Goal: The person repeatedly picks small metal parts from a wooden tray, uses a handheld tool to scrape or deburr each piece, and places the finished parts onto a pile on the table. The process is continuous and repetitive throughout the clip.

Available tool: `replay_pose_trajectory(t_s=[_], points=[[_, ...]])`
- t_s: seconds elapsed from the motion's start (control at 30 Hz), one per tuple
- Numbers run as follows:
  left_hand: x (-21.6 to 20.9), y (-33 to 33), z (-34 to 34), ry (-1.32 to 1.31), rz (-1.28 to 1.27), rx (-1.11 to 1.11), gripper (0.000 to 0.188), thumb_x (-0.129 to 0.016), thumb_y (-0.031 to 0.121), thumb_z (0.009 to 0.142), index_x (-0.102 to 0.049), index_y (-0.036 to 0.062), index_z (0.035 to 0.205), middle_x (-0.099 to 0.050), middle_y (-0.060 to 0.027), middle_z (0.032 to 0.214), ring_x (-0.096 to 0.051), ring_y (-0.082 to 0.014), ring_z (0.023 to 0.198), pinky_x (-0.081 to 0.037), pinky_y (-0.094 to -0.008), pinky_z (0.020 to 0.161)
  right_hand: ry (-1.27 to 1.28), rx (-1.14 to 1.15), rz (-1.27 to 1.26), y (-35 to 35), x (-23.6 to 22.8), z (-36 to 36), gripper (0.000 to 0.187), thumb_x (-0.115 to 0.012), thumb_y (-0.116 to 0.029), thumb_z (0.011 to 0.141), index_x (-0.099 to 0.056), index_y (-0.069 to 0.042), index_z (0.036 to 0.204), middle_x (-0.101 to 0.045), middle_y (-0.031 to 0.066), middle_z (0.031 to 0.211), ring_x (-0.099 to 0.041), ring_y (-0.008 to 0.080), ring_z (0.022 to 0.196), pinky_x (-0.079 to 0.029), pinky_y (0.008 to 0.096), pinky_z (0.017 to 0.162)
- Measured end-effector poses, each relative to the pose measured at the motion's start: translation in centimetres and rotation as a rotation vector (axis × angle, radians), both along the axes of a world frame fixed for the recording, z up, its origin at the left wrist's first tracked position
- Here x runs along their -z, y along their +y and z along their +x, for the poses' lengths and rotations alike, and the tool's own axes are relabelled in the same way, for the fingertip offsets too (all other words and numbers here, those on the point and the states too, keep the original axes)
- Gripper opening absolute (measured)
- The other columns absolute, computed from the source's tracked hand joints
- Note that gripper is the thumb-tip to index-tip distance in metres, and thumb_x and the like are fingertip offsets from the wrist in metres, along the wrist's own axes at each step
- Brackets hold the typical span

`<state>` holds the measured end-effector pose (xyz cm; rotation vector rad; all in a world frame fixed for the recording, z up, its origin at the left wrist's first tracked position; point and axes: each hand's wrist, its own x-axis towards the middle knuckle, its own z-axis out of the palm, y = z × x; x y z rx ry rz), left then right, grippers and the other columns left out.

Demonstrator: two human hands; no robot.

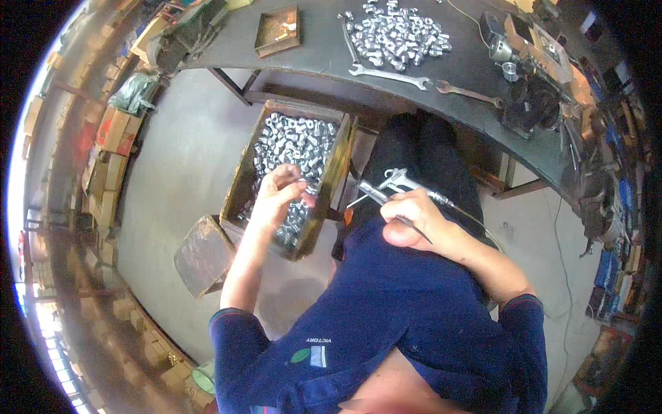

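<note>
My left hand (277,194) is above a wooden box (236,181) full of small shiny metal fittings (293,146). Its fingers are curled and slightly blurred; whether a fitting sits in them is hard to make out. My right hand (414,217), in front of my torso, is closed around a slim tool with a silver cylindrical end (373,192) and a thin dark shank below the fist. Just beyond that hand, a silver air blow gun (401,181) with a coiled hose fitting rests over my lap.
On the dark workbench (317,52) lie a heap of metal fittings (400,34), an open-end wrench (389,76), a rusty wrench (469,94) and a shallow metal tray (278,31). A wooden stool (203,255) stands beside the box. Shelves with cartons (114,134) line the left.
</note>
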<state>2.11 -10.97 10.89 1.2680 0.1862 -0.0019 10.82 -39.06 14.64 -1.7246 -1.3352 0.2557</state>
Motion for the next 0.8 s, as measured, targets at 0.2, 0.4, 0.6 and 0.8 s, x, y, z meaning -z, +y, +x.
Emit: replay_pose_trajectory(t_s=[0.2,0.4,0.6,0.8], points=[[0.3,-5.5,0.7,-0.085,-0.477,0.12,0.028,-0.058,0.012,0.084,-0.055,-0.0041,0.107,-0.064,-0.019,0.087,-0.065,-0.0298,0.079,-0.052,-0.0392,0.076,0.008,-0.047,0.018,1.0,0.2,0.0,0.023,-0.064,-0.015,0.063,-0.042,-0.007,0.06,-0.044,0.0102,0.056,-0.05,0.0307,0.05,-0.036,0.0372,0.046],[3.4,-7.3,0.3,0.011,-0.708,0.061,0.038,-0.045,0.032,0.094,-0.055,-0.0046,0.099,-0.059,-0.0143,0.064,-0.061,-0.0263,0.053,-0.053,-0.0456,0.078,0.034,-0.027,-0.051,0.7,1.6,0.3,0.022,-0.062,-0.016,0.062,-0.042,-0.006,0.06,-0.047,0.0123,0.056,-0.052,0.0335,0.053,-0.038,0.039,0.048],[2.5,-6.3,0.4,0.045,-0.401,0.037,0.031,-0.051,0.026,0.092,-0.057,-0.0049,0.095,-0.059,-0.0135,0.062,-0.058,-0.0216,0.051,-0.055,-0.0359,0.063,-0.008,-0.025,-0.184,1.0,1.0,0.2,0.021,-0.063,-0.019,0.061,-0.047,-0.005,0.059,-0.052,0.0136,0.057,-0.056,0.0337,0.057,-0.042,0.0406,0.05],[-0.5,-5.3,1.1,0.013,0.077,0.171,0.027,-0.069,0.002,0.076,-0.058,-0.0058,0.098,-0.063,-0.0115,0.079,-0.063,-0.0197,0.064,-0.055,-0.0332,0.059,-0.015,-0.007,-0.338,2.0,0.7,-0.5,0.014,-0.062,-0.017,0.059,-0.052,-0.007,0.054,-0.053,0.0141,0.052,-0.056,0.0338,0.054,-0.042,0.0416,0.051]])
